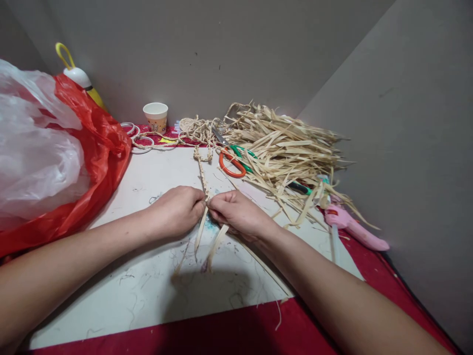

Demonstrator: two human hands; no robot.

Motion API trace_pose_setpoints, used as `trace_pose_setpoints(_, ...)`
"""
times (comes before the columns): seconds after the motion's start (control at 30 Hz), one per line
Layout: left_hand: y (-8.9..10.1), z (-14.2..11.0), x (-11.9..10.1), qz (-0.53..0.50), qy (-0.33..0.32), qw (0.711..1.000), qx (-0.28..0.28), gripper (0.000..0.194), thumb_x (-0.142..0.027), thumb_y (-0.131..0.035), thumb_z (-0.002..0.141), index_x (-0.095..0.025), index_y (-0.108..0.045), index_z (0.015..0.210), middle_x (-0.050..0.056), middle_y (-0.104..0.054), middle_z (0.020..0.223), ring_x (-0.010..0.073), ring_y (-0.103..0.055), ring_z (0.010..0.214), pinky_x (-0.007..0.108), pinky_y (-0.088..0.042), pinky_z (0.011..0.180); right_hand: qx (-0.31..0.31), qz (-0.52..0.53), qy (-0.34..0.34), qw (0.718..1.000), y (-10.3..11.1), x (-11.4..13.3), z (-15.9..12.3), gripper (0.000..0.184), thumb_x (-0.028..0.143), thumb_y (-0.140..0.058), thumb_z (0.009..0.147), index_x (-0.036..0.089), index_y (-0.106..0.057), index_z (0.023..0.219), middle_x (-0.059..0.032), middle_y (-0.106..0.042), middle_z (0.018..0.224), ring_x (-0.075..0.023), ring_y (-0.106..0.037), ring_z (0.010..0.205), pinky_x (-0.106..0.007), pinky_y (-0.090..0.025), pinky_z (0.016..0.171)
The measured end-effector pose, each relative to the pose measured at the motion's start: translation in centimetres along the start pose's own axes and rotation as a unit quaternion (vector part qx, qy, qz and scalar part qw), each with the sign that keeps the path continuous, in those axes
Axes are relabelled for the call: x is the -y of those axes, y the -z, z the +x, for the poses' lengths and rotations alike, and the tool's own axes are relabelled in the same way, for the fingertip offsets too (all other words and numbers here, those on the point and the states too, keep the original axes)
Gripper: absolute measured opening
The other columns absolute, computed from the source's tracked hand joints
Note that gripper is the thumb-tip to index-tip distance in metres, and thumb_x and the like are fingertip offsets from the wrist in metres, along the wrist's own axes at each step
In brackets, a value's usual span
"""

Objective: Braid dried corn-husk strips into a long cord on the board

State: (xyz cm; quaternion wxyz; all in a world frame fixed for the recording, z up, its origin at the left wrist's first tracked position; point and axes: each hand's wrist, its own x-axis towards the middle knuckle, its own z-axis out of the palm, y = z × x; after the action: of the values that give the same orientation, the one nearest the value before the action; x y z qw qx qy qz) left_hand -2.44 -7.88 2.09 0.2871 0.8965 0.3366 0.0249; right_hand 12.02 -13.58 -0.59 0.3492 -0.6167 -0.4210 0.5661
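Both hands meet at the middle of the white board (121, 276), at the lower end of a thin straw braid (202, 175). My left hand (180, 209) is closed, thumb and fingers pinching the braid from the left. Close against it, my right hand (236, 211) is closed too, pinching the same spot from the right. Loose straw strands (217, 246) hang below the fingers toward me, and a longer one runs under my right forearm. Away from me, the braid runs up to a tangle of finished braid (199, 129). The exact pinch point is partly hidden by the fingertips.
A heap of dry straw (284, 143) lies at back right, with scissors (232, 162) at its left edge. A pink glue gun (354, 229) rests on the right. Red and white plastic bags (107, 133) fill the left. A paper cup (155, 117) and white rings (142, 144) stand behind.
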Motion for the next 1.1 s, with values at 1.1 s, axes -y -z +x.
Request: trace_pose_setpoints(1.1,0.0,-3.1,-2.6,0.133,-0.115,0.975,0.137,0.017,-0.020,-0.049,0.078,-0.018,-0.063,0.068,0.001,-0.059,0.052,0.0143,-0.051,0.046,0.025,-0.030,0.043,0.095,0.155,-0.028,0.983,0.6,-0.5,-0.4,0.020,0.027,-0.059,0.075,0.012,-0.057,0.062,0.0090,-0.035,0.035,-0.0018,-0.026,0.028,-0.017,-0.016,0.033)
